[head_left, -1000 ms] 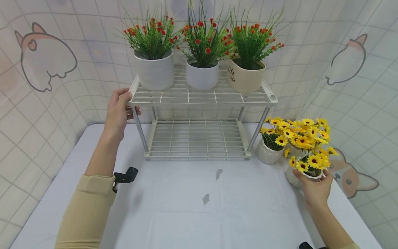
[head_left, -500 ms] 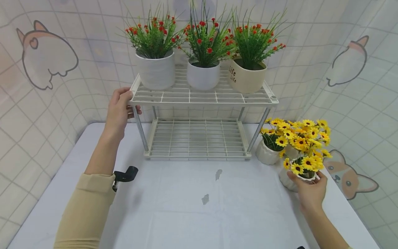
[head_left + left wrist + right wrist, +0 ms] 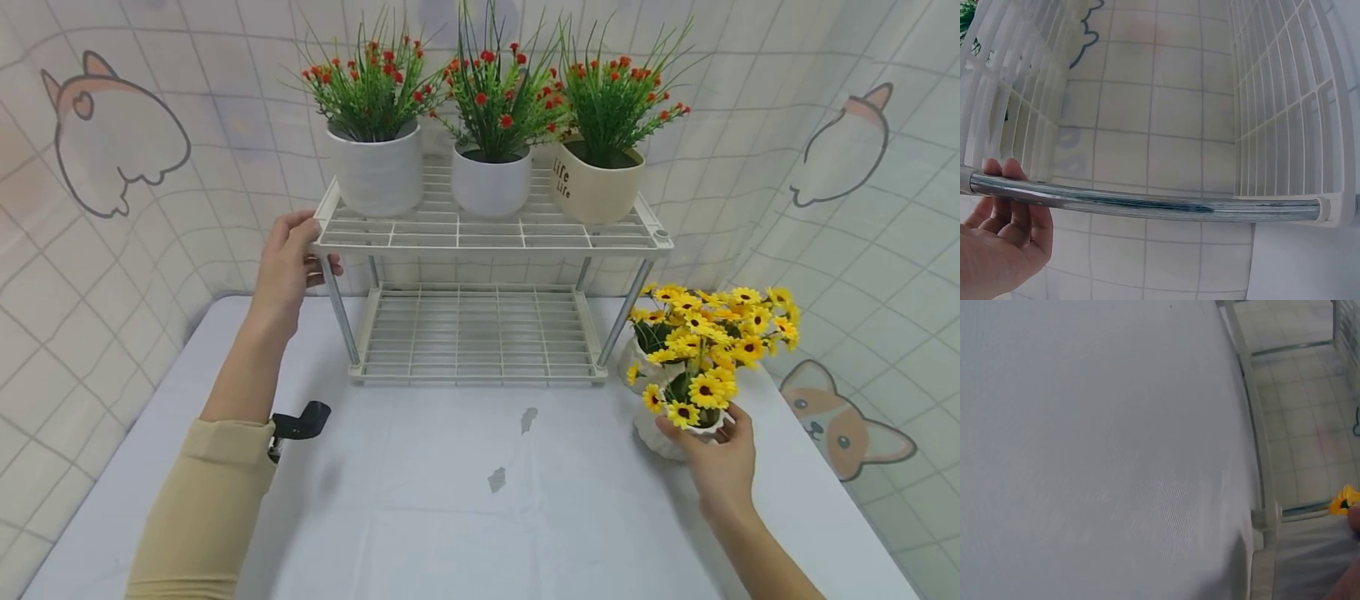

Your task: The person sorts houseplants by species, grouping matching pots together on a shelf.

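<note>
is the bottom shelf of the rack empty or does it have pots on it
Empty. The lower shelf shows only bare wire grid; all three red-flower pots stand on the top shelf.

Left arm: covered by a long beige sleeve (image 3: 202, 508) of plain, smooth fabric with no print or pattern. The sleeve ends in 1 folded cuff band partway along the forearm; the forearm beyond the cuff and the left hand (image 3: 287, 265) are bare. No glove, ring or watch is visible on this hand in the head view.

A black clip-shaped mount (image 3: 300, 423) projects sideways from the arm at the cuff; it has a rounded end and a matte finish.

Right arm: the right hand (image 3: 718, 462) and the visible forearm are bare. In the right wrist view only a blurred edge of the fingers shows.
</note>
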The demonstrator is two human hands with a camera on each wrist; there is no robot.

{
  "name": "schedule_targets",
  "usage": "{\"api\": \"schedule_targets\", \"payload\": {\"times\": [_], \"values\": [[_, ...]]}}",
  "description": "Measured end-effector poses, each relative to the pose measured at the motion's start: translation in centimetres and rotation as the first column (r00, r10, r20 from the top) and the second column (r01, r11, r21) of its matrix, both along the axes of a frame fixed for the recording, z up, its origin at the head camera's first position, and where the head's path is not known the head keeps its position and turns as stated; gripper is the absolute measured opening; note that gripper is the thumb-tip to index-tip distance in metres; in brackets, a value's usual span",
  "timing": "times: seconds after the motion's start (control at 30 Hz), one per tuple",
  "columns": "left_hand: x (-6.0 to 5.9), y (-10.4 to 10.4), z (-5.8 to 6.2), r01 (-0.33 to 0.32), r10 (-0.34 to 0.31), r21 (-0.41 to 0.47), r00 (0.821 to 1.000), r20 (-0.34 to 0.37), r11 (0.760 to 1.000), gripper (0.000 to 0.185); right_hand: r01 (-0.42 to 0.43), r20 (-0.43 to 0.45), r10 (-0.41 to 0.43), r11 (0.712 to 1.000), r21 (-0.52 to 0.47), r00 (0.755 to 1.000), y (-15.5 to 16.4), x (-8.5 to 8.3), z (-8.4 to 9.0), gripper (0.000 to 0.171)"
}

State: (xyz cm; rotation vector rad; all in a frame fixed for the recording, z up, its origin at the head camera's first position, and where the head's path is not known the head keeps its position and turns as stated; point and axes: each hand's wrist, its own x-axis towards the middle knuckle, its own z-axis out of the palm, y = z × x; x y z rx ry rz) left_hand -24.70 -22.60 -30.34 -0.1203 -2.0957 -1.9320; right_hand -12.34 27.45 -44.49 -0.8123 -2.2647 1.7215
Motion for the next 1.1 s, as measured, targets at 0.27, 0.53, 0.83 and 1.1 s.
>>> {"api": "schedule_targets", "payload": {"times": [0.27,0.53,0.83,1.1], "values": [[0.2,-0.4,-0.7,0.032,-0.033,-0.057,0.999,-0.011,0.998,0.051,-0.172,-0.071,0.172,0.985,0.016,0.982,-3.2,0.4,1.1,0.101],[0.1,-0.3,-0.9,0.046,-0.048,-0.042,0.998,-0.039,0.998,0.049,-0.296,-0.133,0.291,0.955,-0.017,0.947,-6.1,-0.2,2.1,0.098],[0.2,0.1,-1.0,0.044,-0.045,-0.013,0.998,-0.042,0.999,0.049,-0.364,-0.189,0.346,0.929,-0.068,0.919,-10.4,-1.6,1.9,0.094],[0.1,0.3,-0.7,0.021,-0.022,-0.016,0.999,-0.029,1.0,0.05,-0.37,-0.241,0.343,0.926,-0.078,0.908,-14.3,-4.3,1.5,0.093]]}}
